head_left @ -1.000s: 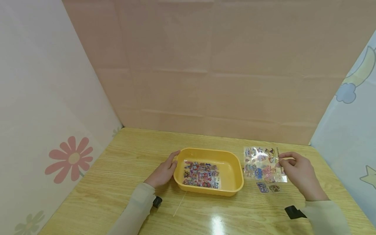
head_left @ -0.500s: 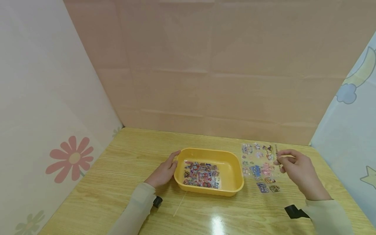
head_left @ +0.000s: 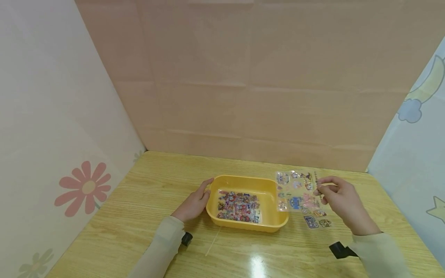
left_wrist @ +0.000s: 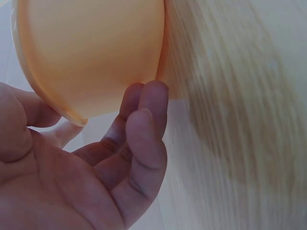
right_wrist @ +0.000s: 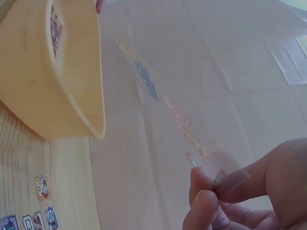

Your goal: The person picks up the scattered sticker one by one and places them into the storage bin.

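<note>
In the head view, my right hand (head_left: 344,202) pinches the right edge of a clear sticker sheet (head_left: 295,202) between thumb and fingers. The sheet carries colourful cartoon stickers. Its left part hangs over the right rim of a yellow plastic basin (head_left: 274,224). Inside that basin lies another sticker sheet (head_left: 238,206), crowded with small figures. My left hand (head_left: 192,202) holds the basin's left end; the left wrist view has its fingers curled by the outer wall (left_wrist: 96,57) with a digit at the rim. From the right wrist camera, the held sheet (right_wrist: 184,127) appears almost edge-on.
Several stickers (head_left: 311,221) lie on the wooden table (head_left: 174,170) right of the basin, partly below the held sheet. A thin pale strip (head_left: 213,241) lies in front of the basin. A tan sheet (head_left: 243,96) forms the back wall; patterned panels stand at both sides.
My right hand has carried the pinched sticker sheet leftward, from beside the basin to over its right rim. More stickers on the table have come into view. My left hand and the basin stay put.
</note>
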A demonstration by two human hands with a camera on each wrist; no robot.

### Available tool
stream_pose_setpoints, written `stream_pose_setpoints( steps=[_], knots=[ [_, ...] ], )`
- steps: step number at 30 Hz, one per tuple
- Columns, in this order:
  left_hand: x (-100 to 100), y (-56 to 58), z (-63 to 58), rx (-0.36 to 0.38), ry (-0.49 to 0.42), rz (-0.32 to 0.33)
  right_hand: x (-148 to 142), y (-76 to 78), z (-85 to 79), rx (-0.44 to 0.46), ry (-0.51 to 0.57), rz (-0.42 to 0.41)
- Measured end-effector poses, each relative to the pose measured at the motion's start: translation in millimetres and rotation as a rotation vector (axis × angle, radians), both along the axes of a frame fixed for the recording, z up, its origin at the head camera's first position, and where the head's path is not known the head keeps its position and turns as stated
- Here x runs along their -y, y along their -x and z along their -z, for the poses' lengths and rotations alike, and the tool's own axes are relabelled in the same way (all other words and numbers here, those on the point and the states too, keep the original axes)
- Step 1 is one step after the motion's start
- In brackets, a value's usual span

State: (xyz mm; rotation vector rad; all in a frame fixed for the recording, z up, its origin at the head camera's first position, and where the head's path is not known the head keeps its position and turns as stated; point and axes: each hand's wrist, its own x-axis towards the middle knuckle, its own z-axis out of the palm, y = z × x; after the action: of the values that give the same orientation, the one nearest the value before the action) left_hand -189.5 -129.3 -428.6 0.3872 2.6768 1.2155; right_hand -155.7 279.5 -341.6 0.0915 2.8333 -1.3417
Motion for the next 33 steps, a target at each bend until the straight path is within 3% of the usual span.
stream_pose_setpoints(
  steps=[33],
  knots=[
    [-1.4, 1.3, 1.4, 0.016, -0.023, 0.005, 40.5, 14.0, 1.5, 0.051, 0.098, -0.046]
  ],
)
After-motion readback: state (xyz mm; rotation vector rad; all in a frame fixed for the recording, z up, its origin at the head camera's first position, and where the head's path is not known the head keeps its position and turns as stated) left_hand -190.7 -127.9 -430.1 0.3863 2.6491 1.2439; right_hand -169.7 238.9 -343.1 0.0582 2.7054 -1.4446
